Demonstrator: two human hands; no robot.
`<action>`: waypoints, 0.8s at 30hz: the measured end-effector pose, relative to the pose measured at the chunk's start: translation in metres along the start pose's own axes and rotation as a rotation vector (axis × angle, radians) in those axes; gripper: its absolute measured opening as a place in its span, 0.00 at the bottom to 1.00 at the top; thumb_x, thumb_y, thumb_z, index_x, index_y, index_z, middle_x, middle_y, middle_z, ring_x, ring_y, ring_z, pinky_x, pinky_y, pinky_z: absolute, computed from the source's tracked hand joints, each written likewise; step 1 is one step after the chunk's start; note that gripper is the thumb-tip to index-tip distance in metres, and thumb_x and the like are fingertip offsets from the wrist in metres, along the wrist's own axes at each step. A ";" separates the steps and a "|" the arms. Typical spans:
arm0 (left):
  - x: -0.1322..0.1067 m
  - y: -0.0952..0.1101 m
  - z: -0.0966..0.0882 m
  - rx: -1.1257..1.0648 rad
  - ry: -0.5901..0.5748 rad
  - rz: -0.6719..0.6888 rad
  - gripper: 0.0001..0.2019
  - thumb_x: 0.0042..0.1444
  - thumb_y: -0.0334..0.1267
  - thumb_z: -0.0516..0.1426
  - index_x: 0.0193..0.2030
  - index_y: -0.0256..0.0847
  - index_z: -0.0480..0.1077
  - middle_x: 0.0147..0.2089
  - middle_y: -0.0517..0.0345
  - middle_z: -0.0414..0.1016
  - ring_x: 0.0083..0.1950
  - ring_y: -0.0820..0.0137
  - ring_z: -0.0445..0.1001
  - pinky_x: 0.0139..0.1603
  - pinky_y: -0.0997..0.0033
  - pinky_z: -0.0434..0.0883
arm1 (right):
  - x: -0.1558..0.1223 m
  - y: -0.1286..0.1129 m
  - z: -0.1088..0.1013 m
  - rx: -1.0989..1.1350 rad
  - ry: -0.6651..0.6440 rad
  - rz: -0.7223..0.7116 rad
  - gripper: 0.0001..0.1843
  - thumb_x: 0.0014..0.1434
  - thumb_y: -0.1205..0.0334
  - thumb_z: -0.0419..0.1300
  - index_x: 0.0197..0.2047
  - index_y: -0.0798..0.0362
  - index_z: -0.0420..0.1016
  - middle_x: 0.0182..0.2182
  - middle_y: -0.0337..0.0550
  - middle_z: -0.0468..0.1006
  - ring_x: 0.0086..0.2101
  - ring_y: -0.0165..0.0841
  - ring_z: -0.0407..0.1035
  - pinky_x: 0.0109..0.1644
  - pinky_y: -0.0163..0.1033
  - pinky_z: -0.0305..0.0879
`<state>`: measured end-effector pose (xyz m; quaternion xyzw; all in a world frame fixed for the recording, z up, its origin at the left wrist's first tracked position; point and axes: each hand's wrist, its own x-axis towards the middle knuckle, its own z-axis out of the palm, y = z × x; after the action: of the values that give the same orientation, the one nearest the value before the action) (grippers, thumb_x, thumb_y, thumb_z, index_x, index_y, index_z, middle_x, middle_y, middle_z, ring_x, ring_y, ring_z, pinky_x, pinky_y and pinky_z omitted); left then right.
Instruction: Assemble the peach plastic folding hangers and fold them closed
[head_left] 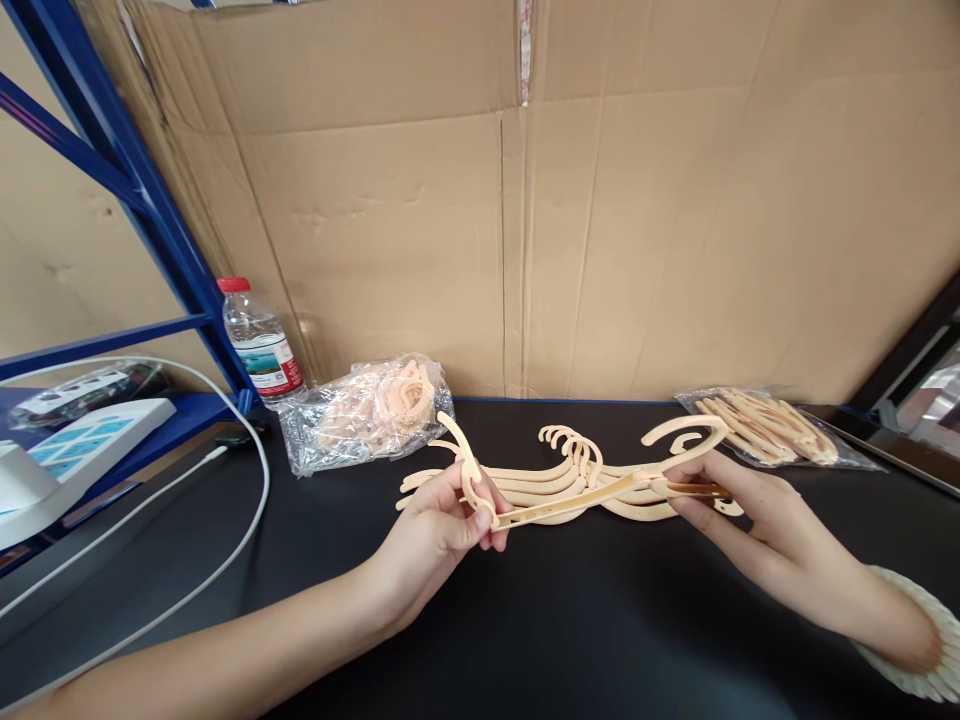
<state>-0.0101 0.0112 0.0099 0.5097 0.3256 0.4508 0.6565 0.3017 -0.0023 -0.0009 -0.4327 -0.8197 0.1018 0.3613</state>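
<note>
Between my hands is a beige plastic clothes hanger, its hollow edge turned toward me and its large hook rising at the right. My right hand is closed round the hanger beside the base of that hook. With thumb and fingers, my left hand pinches a small curved beige piece at the hanger's left end. Whether the two are joined there is hidden by my fingers. Just behind, several beige hangers lie overlapped on the black table, hooks pointing up and away.
A clear bag of curved beige parts lies at the back left, beside a water bottle. Another bag holds long beige parts at the back right. A white cable and power strip are left; cardboard stands behind.
</note>
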 end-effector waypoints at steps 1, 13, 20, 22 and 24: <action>0.000 0.000 0.000 0.001 0.002 -0.002 0.10 0.47 0.35 0.66 0.28 0.37 0.68 0.28 0.61 0.69 0.29 0.73 0.66 0.33 0.71 0.58 | -0.001 0.000 0.001 0.005 0.004 -0.004 0.04 0.68 0.60 0.54 0.46 0.45 0.64 0.37 0.38 0.73 0.37 0.34 0.71 0.41 0.38 0.69; 0.001 0.000 0.004 -0.023 0.168 0.068 0.09 0.43 0.30 0.65 0.25 0.38 0.66 0.29 0.63 0.69 0.27 0.75 0.66 0.31 0.73 0.60 | -0.003 -0.014 0.007 0.017 0.015 0.057 0.04 0.68 0.59 0.52 0.46 0.45 0.64 0.38 0.38 0.74 0.37 0.34 0.72 0.39 0.38 0.70; 0.001 -0.004 0.002 -0.073 0.225 0.083 0.12 0.44 0.32 0.68 0.25 0.38 0.67 0.29 0.60 0.74 0.31 0.74 0.70 0.36 0.74 0.66 | -0.006 -0.014 0.011 0.019 0.012 0.120 0.07 0.68 0.57 0.53 0.49 0.44 0.65 0.42 0.39 0.76 0.41 0.36 0.72 0.40 0.37 0.70; 0.001 -0.004 0.002 -0.082 0.223 0.082 0.12 0.45 0.35 0.69 0.25 0.38 0.68 0.27 0.60 0.73 0.30 0.74 0.70 0.35 0.74 0.66 | -0.007 -0.012 0.011 0.031 0.009 0.135 0.08 0.68 0.56 0.53 0.50 0.44 0.65 0.42 0.40 0.76 0.41 0.36 0.73 0.40 0.37 0.70; 0.000 -0.003 0.003 -0.090 0.223 0.066 0.13 0.46 0.36 0.69 0.26 0.38 0.68 0.26 0.60 0.73 0.30 0.73 0.70 0.34 0.74 0.67 | -0.006 -0.010 0.011 0.044 0.013 0.144 0.10 0.68 0.56 0.52 0.51 0.45 0.65 0.42 0.41 0.76 0.41 0.37 0.73 0.39 0.38 0.70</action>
<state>-0.0064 0.0098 0.0077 0.4370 0.3590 0.5400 0.6234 0.2900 -0.0113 -0.0064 -0.4833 -0.7815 0.1425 0.3679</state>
